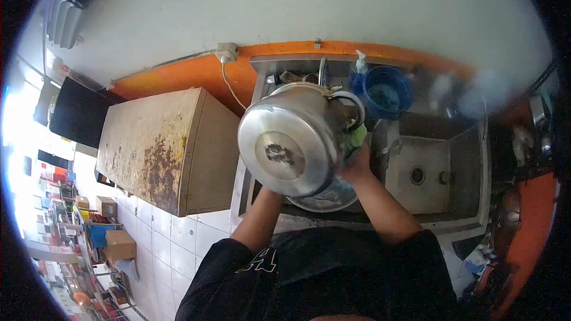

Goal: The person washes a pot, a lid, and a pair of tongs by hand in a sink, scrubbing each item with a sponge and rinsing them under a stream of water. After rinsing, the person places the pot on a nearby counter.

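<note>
A large metal pot (285, 142) is held up over the sink, tilted so its dark-stained base faces me. My right hand (357, 163) is at the pot's right side, against a green sponge or cloth (358, 135) below the loop handle (351, 100). Behind the pot's lower edge my left hand is hidden; only the forearm shows. Under the pot, a metal basin (327, 199) is partly visible. A blue tub (388, 92) with sudsy water and a pump bottle (360, 68) stand behind, to the right.
The sink basin (419, 172) with its drain lies to the right. A rusty, pale cabinet (154, 148) stands at the left. Above it, a white cord runs from a wall socket (226, 52). Shelves with boxes (119, 245) are at the far left.
</note>
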Tool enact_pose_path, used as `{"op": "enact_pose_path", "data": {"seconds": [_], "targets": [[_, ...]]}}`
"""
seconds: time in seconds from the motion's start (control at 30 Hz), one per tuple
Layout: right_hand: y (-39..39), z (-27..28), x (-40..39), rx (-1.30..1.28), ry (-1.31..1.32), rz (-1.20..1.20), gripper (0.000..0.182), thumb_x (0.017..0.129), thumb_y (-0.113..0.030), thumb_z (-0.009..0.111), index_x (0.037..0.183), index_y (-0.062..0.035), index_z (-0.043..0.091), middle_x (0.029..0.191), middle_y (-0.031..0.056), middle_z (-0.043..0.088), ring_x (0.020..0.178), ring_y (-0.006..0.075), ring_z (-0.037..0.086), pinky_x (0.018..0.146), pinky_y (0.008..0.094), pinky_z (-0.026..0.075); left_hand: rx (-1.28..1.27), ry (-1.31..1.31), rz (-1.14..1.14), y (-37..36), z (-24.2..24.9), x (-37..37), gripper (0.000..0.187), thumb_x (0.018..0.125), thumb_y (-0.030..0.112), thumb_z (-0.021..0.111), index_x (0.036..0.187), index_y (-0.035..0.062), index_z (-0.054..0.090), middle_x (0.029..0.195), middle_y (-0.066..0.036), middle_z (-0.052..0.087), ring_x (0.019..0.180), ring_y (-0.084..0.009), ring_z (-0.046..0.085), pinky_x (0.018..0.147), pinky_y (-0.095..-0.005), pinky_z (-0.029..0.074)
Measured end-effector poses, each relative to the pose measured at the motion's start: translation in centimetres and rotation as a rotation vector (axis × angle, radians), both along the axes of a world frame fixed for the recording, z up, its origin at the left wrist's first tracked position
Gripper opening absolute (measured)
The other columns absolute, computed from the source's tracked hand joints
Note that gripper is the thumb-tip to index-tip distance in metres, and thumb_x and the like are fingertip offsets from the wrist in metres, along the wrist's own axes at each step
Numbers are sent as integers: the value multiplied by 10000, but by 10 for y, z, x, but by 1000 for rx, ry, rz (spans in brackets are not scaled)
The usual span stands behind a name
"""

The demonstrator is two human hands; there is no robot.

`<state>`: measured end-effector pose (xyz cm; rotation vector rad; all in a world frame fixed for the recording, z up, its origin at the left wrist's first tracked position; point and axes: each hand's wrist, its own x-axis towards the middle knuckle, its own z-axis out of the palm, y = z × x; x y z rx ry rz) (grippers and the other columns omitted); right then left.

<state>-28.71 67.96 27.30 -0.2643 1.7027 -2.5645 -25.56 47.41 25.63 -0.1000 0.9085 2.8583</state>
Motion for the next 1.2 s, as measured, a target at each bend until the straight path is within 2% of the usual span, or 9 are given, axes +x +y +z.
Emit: {"op": "enact_pose_path", "data": {"seconds": [0.03,0.17,0.33,0.6,0.73,0.77,0.9,1.0,1.2], "targets": [[-2,3,0,-500,-242,166,441,917,-335,550,1274,-86,484,1213,98,555,1144,219,523,971,376,422,15,36,-64,0,-17,2,508,919,475,507,1226,72,515,1178,-137,571,1016,-272,584,904,-422,487],[9,23,-7,-724,-531,231,394,922,-324,523,1235,-85,530,1226,104,555,1136,239,532,964,404,432,-278,12,249,-9,-81,14,280,942,313,536,1045,55,556,816,-61,578,739,-157,568,671,-316,483],[40,16,-34,144,-283,200,383,926,-349,499,1188,-84,590,1130,107,615,1016,220,603,894,356,478,-601,15,337,-60,-65,24,281,909,318,555,986,51,596,853,-70,608,785,-184,586,737,-333,481],[29,65,-44,508,187,456,314,915,-157,531,1199,-28,564,1078,55,630,976,145,583,919,300,440,-977,41,552,-49,40,6,245,786,259,662,731,20,654,717,-67,639,705,-178,619,675,-310,485],[14,75,-18,661,202,310,233,859,-123,499,1056,-16,565,934,62,619,886,151,577,832,317,458,-999,325,482,-34,85,10,330,584,179,861,667,23,582,658,-79,620,551,-148,594,479,-270,443],[12,72,-17,531,295,340,364,776,-196,575,1110,-51,582,930,166,653,837,323,641,795,409,499,-1284,655,512,-33,103,9,407,562,240,879,626,52,524,651,-82,614,540,-169,595,481,-270,447],[1,82,3,674,533,138,235,810,-177,557,980,-15,558,861,93,608,800,193,598,746,340,478,-1616,1127,609,-21,126,9,591,450,451,898,708,28,578,643,-99,588,563,-261,600,532,-324,483],[-2,77,5,643,577,-29,302,786,-248,620,979,-22,567,857,120,612,763,257,630,708,363,490,-1623,943,578,-18,128,9,620,500,411,885,571,101,353,641,-73,572,641,-246,601,580,-338,465],[8,74,12,951,810,-194,400,718,-302,695,1009,-52,585,843,137,640,737,336,641,682,415,505,-1200,175,437,-19,51,36,469,828,499,614,1004,76,508,1155,-145,490,1185,-297,416,896,-418,392]]}}
